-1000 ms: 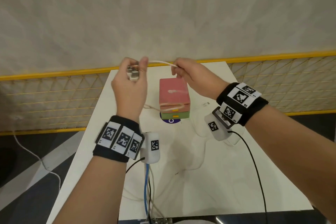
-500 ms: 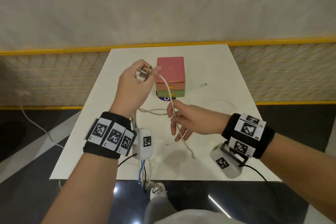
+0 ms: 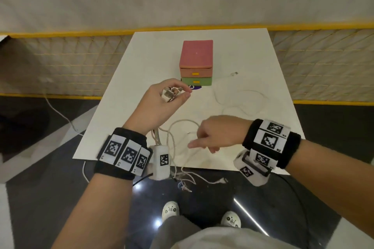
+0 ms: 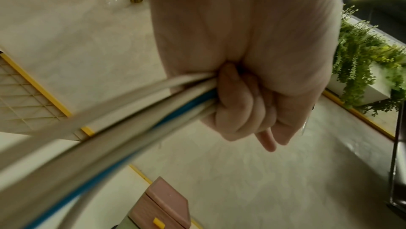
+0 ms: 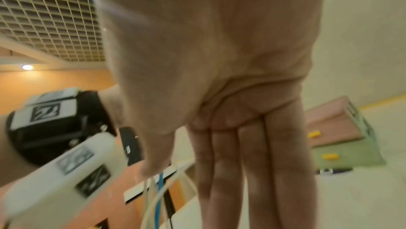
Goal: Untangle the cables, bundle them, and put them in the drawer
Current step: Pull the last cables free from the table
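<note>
While the left hand (image 3: 162,105) grips several cables (image 4: 123,111) by their plug ends and the right hand (image 3: 216,135) reaches flat-fingered and empty toward their slack, one white cable (image 3: 238,105) lies loose on the table (image 3: 141,62) and both drawers (image 3: 196,78) look closed, so bundling seems barely halfway.

Cables (image 4: 131,114) motion-blurred in left wrist view; connector types in left hand (image 3: 162,103) too small.
</note>
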A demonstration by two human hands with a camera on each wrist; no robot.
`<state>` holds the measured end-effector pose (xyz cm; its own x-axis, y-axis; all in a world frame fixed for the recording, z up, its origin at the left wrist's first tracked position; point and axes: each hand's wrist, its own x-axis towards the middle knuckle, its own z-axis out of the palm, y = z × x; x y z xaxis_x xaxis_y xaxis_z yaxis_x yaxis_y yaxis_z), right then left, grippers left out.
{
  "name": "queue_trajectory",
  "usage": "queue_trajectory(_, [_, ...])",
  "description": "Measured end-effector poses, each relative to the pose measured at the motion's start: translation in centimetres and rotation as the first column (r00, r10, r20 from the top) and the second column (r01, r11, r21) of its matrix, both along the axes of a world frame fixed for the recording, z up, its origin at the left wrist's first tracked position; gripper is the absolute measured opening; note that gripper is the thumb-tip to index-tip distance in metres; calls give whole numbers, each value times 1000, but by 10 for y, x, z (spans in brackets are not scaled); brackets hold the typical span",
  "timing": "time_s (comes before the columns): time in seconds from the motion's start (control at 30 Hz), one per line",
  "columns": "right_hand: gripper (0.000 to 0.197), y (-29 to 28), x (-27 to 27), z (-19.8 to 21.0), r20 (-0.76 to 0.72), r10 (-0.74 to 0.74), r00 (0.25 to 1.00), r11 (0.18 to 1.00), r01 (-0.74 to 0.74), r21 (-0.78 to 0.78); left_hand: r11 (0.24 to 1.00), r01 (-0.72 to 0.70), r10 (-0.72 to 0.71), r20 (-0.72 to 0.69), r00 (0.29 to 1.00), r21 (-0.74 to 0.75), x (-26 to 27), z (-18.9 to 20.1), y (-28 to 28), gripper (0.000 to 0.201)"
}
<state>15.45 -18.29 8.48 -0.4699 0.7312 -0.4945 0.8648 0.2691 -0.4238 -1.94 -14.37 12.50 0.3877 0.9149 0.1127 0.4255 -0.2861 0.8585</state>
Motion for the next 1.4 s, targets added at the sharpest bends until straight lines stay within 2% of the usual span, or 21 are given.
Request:
queue_trajectory(0.03, [55, 5, 1, 8, -59, -80, 995, 985, 87, 146, 1000, 14, -14, 18, 1000, 12, 1, 3, 0, 8])
queue_trajectory(0.07, [54, 9, 0, 15, -166, -148, 975, 959, 182, 219, 999, 27, -28, 41, 999, 23, 3, 5, -1, 8])
queue_trajectory(0.1, [59, 12, -4, 22, -301, -172, 938, 948, 241, 208, 999, 38, -40, 70, 997, 29, 6, 9, -2, 9])
queue_trajectory(0.17, [64, 18, -19, 29, -524, -156, 837, 973, 222, 66, 998, 52, -56, 142, 988, 32, 9, 16, -3, 8])
queue_trajectory(0.23, [37, 20, -39, 27, -641, -148, 753, 987, 154, -47, 999, 50, -52, 225, 973, 15, 9, 22, -3, 6])
queue_trajectory(0.3, [14, 18, -59, 15, -682, -147, 716, 989, 123, -84, 998, 53, -40, 321, 946, -32, 3, 27, -1, 7])
queue_trajectory(0.37, [15, 8, -75, -10, -687, -173, 706, 985, 133, -111, 998, 34, -11, 381, 924, -53, -7, 33, 1, 9])
queue_trajectory(0.4, [22, 2, -81, -26, -672, -171, 720, 985, 142, -98, 999, 14, 8, 419, 908, -50, -13, 38, 4, 10])
queue_trajectory(0.47, [44, -14, -89, -60, -574, -160, 803, 987, 141, -78, 999, -26, 45, 514, 856, -44, -27, 47, 10, 16])
queue_trajectory(0.53, [38, -24, -88, -90, -484, -139, 864, 989, 93, -119, 996, -70, 89, 573, 815, -55, -43, 54, 17, 18])
queue_trajectory(0.6, [35, -22, -81, -101, -365, -52, 930, 988, -5, -154, 990, -101, 141, 569, 810, -101, -60, 51, 22, 21])
queue_trajectory(0.7, [55, 1, -76, -102, -152, 25, 988, 993, -42, -113, 977, -124, 192, 473, 860, -171, -78, 33, 25, 25])
queue_trajectory(0.77, [50, 24, -78, -103, -133, -65, 989, 998, 62, -22, 962, -152, 239, 426, 873, -229, -85, 15, 26, 27])
queue_trajectory(0.87, [28, 46, -96, -105, -158, -152, 976, 979, 171, 113, 927, -220, 327, 372, 868, -303, -87, -10, 25, 29])
queue_trajectory(0.97, [22, 55, -124, -120, -105, -134, 985, 984, 145, 101, 903, -257, 379, 355, 855, -345, -87, -26, 24, 28])
queue_trajectory(1.07, [27, 59, -144, -134, -7, -128, 992, 990, 129, 55, 879, -288, 425, 350, 835, -381, -92, -33, 28, 26])
queue_trajectory(1.17, [20, 62, -150, -141, 42, -134, 990, 990, 132, 46, 856, -322, 469, 343, 814, -405, -99, -35, 35, 24])
queue_trajectory(1.23, [19, 63, -147, -144, 6, -184, 983, 981, 183, 70, 846, -333, 487, 347, 801, -417, -104, -37, 39, 23])
queue_trajectory(1.3, [17, 64, -138, -141, -118, -289, 950, 948, 302, 103, 843, -337, 494, 352, 795, -420, -107, -39, 43, 22])
queue_trajectory(1.33, [16, 65, -134, -135, -215, -349, 912, 918, 379, 117, 840, -346, 499, 347, 794, -417, -109, -41, 45, 21])
queue_trajectory(1.4, [14, 65, -125, -119, -432, -444, 785, 837, 535, 112, 824, -388, 528, 314, 789, -413, -112, -46, 49, 21])
